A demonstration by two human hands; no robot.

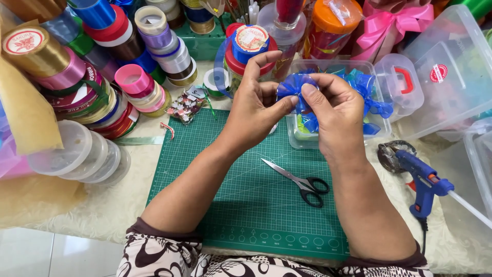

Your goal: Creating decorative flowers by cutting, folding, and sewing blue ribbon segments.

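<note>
both hands are meeting above the far edge of the green cutting mat point(246, 205), and the grip of each is pinching the same blue ribbon bow point(296, 87). the left hand point(256, 105) is nipping the bow's left side between thumb and fingers, index finger lifting free; the right hand point(335, 110) is pressing its thumb onto the bow's middle while its fingers are curling behind. the bow is being held up in the air, just in front of a clear plastic box point(335, 66) that is holding more blue bows point(371, 95). below the hands, black-handled scissors point(300, 179) are lying shut on the mat. to the right, a blue glue gun point(423, 182) is resting on the bench. to the left, stacked ribbon spools point(97, 77) are crowding the bench.
</note>
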